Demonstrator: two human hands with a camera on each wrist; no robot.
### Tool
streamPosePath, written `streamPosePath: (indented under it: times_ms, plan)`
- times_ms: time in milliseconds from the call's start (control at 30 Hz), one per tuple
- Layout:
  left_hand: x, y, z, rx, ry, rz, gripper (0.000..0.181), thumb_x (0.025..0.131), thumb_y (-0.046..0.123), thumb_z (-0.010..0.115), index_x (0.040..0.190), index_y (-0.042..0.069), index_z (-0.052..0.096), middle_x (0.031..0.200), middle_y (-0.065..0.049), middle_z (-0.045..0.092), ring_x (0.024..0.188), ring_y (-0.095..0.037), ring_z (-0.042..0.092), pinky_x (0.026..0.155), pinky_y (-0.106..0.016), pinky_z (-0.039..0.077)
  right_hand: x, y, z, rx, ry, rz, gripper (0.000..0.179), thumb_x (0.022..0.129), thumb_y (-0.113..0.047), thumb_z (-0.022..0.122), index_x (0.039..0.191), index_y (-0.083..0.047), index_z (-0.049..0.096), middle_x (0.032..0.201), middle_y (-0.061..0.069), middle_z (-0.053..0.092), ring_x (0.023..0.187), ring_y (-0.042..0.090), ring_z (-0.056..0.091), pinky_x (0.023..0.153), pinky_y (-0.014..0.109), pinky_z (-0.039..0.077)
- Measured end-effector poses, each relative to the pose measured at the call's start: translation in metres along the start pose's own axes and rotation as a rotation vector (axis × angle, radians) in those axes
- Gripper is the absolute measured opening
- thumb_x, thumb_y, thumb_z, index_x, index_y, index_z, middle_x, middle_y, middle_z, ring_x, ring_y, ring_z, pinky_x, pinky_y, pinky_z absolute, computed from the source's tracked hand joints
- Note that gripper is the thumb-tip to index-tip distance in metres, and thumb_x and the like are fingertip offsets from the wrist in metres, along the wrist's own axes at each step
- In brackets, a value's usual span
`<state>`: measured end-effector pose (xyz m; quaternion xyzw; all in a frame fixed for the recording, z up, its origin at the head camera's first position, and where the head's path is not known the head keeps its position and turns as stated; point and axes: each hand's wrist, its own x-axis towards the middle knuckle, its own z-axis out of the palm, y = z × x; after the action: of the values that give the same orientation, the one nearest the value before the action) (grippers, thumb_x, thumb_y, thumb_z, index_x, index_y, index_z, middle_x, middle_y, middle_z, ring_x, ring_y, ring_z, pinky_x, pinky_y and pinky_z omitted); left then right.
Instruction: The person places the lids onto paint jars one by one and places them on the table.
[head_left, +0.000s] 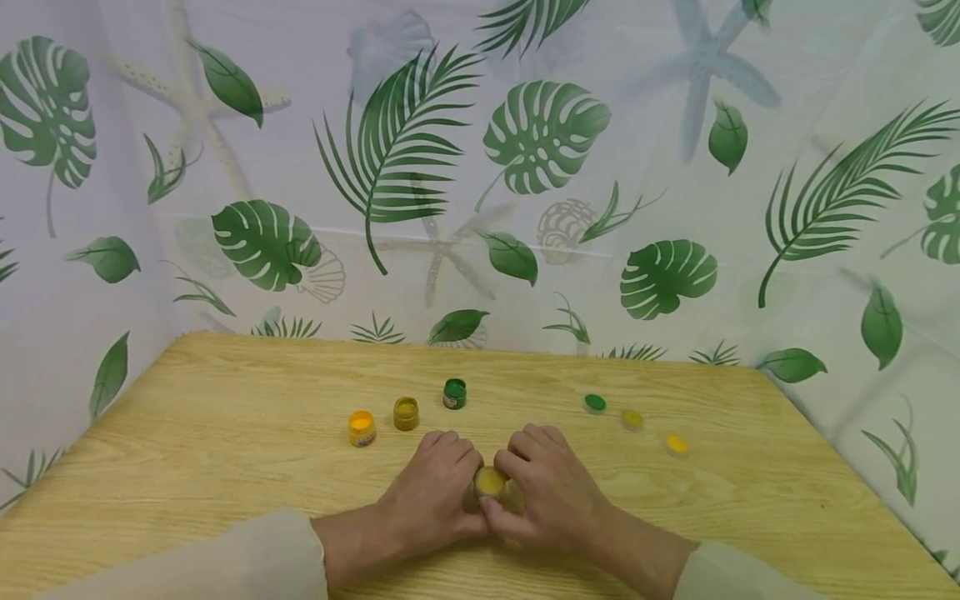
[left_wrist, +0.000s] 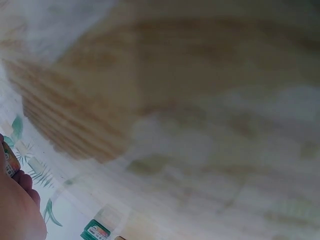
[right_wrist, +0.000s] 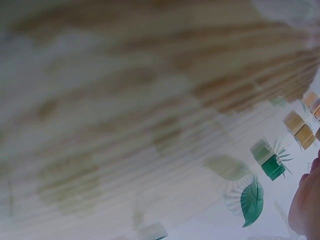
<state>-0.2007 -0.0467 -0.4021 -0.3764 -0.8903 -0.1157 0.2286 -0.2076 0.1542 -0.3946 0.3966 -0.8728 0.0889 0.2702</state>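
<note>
Close together near the front of the table, both hands grip one small paint jar [head_left: 491, 482] with a dull yellow top. My left hand [head_left: 438, 483] has its fingers curled at the jar's left side. On the other side, my right hand [head_left: 551, 492] bends its fingers round the jar, its thumb at the front edge. At the left wrist view's edge, a piece of the labelled jar [left_wrist: 11, 161] shows beside the left hand [left_wrist: 20, 205]. Only a strip of the right hand [right_wrist: 307, 205] appears in the right wrist view. Fingers hide most of the jar's wall.
Beyond the left hand stand three uncovered paint jars: orange-yellow [head_left: 362, 428], olive [head_left: 406, 413] and green [head_left: 454, 393]. To the right lie three round lids, green [head_left: 595, 403], olive [head_left: 632, 418] and yellow [head_left: 676, 444]. A leaf-patterned cloth [head_left: 450, 167] backs the wooden table [head_left: 225, 400].
</note>
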Motion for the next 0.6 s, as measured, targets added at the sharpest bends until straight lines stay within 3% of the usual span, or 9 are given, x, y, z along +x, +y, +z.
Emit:
streamPosePath:
  times_ms: [233,400,500,600]
  plan:
    - [0.0004,-0.0008,0.0003,-0.004,0.017,0.009,0.042,0.073,0.051,0.080,0.080,0.016,0.058,0.077,0.008,0.054,0.077,-0.010,0.045,0.082,-0.029,0.040,-0.0009,0.0002,0.0008,0.008,0.027,0.003,0.036,0.086,-0.048,0.067,0.069,-0.020,0.053,0.072,-0.011,0.042,0.072,0.008,0.040,0.080,0.032,0.041]
    - [0.0004,-0.0005,-0.0004,0.001,-0.018,-0.002,0.042,0.073,0.051,0.080,0.084,0.015,0.062,0.079,0.008,0.057,0.079,-0.010,0.047,0.083,-0.029,0.041,-0.0002,0.0001,-0.0006,0.012,-0.003,0.033,0.049,0.089,-0.059,0.061,0.062,-0.022,0.045,0.064,-0.014,0.032,0.067,0.007,0.034,0.077,0.030,0.040]
    - [0.0004,0.0000,-0.0009,0.007,-0.032,-0.008,0.041,0.074,0.049,0.079,0.086,0.014,0.063,0.080,0.008,0.058,0.078,-0.009,0.047,0.084,-0.029,0.041,-0.0003,0.0012,-0.0020,0.036,-0.007,0.064,0.045,0.089,-0.060,0.062,0.068,-0.021,0.052,0.067,-0.012,0.042,0.070,0.006,0.037,0.079,0.030,0.041]
    - [0.0007,0.0004,0.0000,0.004,-0.021,-0.011,0.039,0.076,0.049,0.078,0.086,0.013,0.065,0.080,0.007,0.059,0.077,-0.009,0.047,0.084,-0.029,0.040,-0.0002,0.0028,-0.0025,0.082,0.009,0.062,0.033,0.087,-0.050,0.066,0.084,-0.018,0.061,0.079,-0.009,0.053,0.077,0.006,0.042,0.081,0.032,0.041]
